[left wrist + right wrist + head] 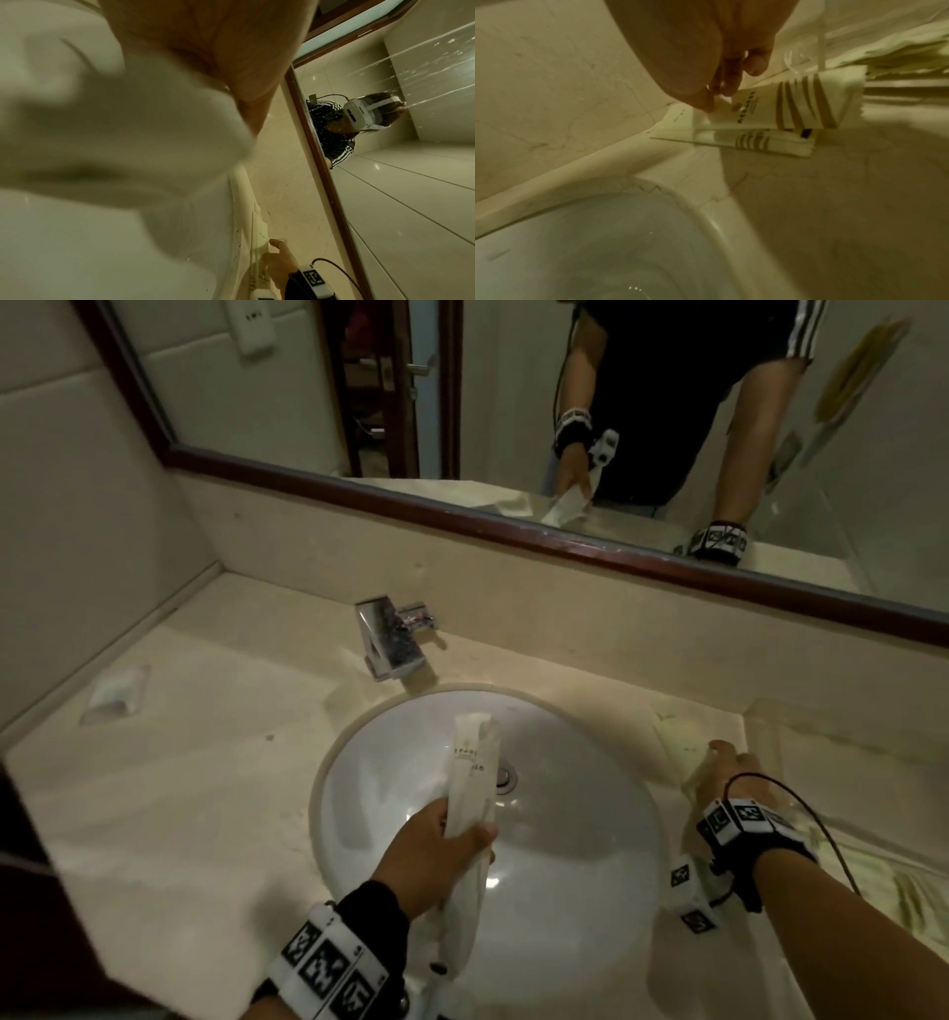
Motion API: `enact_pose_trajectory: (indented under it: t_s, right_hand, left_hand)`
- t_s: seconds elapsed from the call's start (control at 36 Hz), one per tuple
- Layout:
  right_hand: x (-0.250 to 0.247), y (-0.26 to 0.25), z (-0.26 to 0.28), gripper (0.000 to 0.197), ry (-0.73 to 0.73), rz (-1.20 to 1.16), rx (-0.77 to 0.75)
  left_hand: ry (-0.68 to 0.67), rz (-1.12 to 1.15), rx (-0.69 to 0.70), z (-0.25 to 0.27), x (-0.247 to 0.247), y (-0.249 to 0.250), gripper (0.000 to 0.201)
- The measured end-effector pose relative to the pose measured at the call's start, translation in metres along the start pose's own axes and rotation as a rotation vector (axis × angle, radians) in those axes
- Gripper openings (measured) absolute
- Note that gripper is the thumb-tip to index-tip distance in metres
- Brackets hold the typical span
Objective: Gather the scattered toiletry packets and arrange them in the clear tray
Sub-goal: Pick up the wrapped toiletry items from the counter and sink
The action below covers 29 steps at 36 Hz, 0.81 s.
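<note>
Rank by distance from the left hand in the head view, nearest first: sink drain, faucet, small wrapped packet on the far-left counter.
1. Sink drain, just right of the left hand, in the basin.
2. Faucet, behind the basin.
3. Small wrapped packet, far left on the counter.

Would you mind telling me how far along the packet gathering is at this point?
Partly done: several packets already lie in the clear tray. In hand: the left hand grips long packets over the sink; the right hand pinches a striped packet beside the tray. Left: a small packet on the counter's far left.
</note>
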State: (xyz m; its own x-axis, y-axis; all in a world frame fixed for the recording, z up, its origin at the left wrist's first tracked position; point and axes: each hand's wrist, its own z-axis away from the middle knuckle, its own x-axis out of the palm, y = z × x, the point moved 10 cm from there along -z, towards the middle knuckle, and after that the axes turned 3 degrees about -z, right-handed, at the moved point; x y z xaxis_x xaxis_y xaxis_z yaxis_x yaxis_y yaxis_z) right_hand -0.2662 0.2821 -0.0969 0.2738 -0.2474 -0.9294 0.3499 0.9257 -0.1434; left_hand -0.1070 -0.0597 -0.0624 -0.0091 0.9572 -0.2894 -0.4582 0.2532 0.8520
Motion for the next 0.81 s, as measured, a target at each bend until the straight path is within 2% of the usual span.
enact_pose_trajectory:
  t_s: [0.17, 0.31, 0.39, 0.42, 0.47, 0.56, 0.61, 0.69, 0.75, 0.81]
  right_hand:
    - [-0.007, -0.002, 0.004, 0.054, 0.073, -0.111, 0.005]
    - [-0.007, 0.002, 0.013, 0.073, 0.03, -0.14, -0.011]
    - [0.009, 0.014, 0.002, 0.091, -0.005, -0.144, 0.002]
    - [0.015, 0.016, 0.0, 0.091, -0.036, -0.124, 0.007]
    - [0.019, 0.016, -0.004, 0.082, -0.022, -0.052, 0.01]
    - [0.001, 0.009, 0.004, 0.059, 0.113, 0.014, 0.021]
    - [0.001, 0.009, 0.008, 0.057, 0.119, 0.007, 0.022]
    - [0.017, 0.02, 0.004, 0.069, 0.01, -0.068, 0.057]
    - [0.032, 0.02, 0.003, 0.065, -0.123, -0.014, 0.013]
    - [0.035, 0.015, 0.005, 0.059, -0.164, -0.001, -0.022]
  left_hand:
    - [0.022, -0.03, -0.041, 0.004, -0.009, -0.01, 0.024]
    - [0.017, -0.025, -0.016, 0.006, -0.006, -0.008, 0.023]
    - [0.012, -0.009, 0.001, 0.004, -0.002, -0.004, 0.021]
    - [0.014, -0.006, 0.004, 0.004, -0.002, -0.003, 0.021]
    - [0.016, -0.005, -0.004, 0.002, -0.002, -0.006, 0.021]
    - [0.015, -0.006, -0.02, -0.001, -0.003, -0.012, 0.019]
    - [0.023, -0.017, -0.019, -0.002, -0.006, -0.017, 0.017]
    - [0.036, -0.027, -0.027, -0.005, -0.014, -0.026, 0.017]
    - [0.052, -0.025, -0.03, -0.006, -0.023, -0.031, 0.017]
    - [0.07, -0.03, -0.025, -0.006, -0.031, -0.033, 0.014]
